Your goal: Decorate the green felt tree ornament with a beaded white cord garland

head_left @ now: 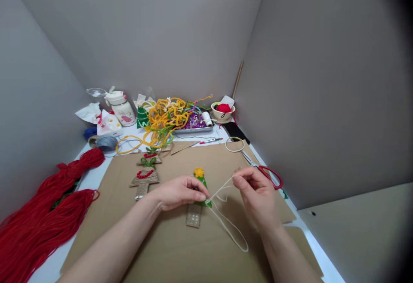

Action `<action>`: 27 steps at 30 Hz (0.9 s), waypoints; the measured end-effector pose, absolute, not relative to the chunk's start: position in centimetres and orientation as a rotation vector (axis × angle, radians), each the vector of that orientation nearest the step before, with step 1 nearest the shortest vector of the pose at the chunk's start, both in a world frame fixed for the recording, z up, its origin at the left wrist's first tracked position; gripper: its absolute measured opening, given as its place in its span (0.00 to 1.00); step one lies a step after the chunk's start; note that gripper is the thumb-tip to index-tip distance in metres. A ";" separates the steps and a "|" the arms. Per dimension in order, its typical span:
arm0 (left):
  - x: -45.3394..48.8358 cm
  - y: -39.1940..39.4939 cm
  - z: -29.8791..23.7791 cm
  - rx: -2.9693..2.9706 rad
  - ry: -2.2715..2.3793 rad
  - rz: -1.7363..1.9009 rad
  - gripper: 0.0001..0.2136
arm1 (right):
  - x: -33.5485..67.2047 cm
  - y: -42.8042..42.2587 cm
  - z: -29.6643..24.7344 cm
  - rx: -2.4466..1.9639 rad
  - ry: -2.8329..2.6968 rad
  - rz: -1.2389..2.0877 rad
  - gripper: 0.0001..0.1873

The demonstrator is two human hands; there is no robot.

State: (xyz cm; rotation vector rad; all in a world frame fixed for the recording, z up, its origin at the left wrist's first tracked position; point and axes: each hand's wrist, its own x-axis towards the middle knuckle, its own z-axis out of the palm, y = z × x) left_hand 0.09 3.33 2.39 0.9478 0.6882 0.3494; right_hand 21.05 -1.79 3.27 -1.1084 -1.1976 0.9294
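A small green tree ornament (203,183) with a yellow star on top and a twine-wrapped trunk (193,216) lies on the cardboard. My left hand (187,192) is closed at its lower part, thumb and fingers pinching beside a knot or wrap of white string. From there the white string (230,229) runs out in a long loop over the cardboard and also up to my right hand (256,192). That hand pinches the string between thumb and forefinger and holds it taut. What lies under my left fingertips is partly hidden.
A twine tree (145,179) with red beads lies left on the cardboard (174,253). Red-handled scissors (271,177) and a ring (235,144) are at right. Red yarn (61,192) covers the left edge; yellow yarn (166,117), a bead tray (193,130) and a flask (122,111) stand behind.
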 end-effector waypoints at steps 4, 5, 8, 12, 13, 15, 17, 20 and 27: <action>0.7 6.2 3.2 0.647 0.714 0.698 0.09 | 20.9 -1.8 3.0 -1.147 -1.307 1.032 0.10; 1.1 7.5 3.5 0.539 0.710 0.789 0.08 | 20.7 -1.8 3.0 -1.170 -1.331 1.057 0.11; 2.6 12.1 4.6 0.268 0.776 0.940 0.12 | 20.0 -1.6 2.7 -1.207 -1.367 1.105 0.13; 5.0 19.1 5.1 0.168 0.902 1.058 0.12 | 19.3 -1.1 2.0 -1.222 -1.370 1.124 0.14; 5.5 20.8 5.1 0.152 0.934 1.103 0.11 | 19.2 -1.0 1.8 -1.226 -1.370 1.125 0.14; 6.2 23.6 4.8 0.129 0.993 1.187 0.10 | 19.0 -0.9 1.5 -1.232 -1.383 1.126 0.14; 6.7 25.7 4.6 0.123 1.036 1.251 0.13 | 18.8 -0.9 1.3 -1.233 -1.417 1.130 0.14; 7.2 27.5 4.4 0.154 1.057 1.285 0.14 | 18.6 -1.1 1.3 -1.226 -1.487 1.125 0.13; 7.6 28.2 4.9 0.323 0.947 1.191 0.10 | 19.0 -1.1 1.4 -1.243 -1.542 1.065 0.12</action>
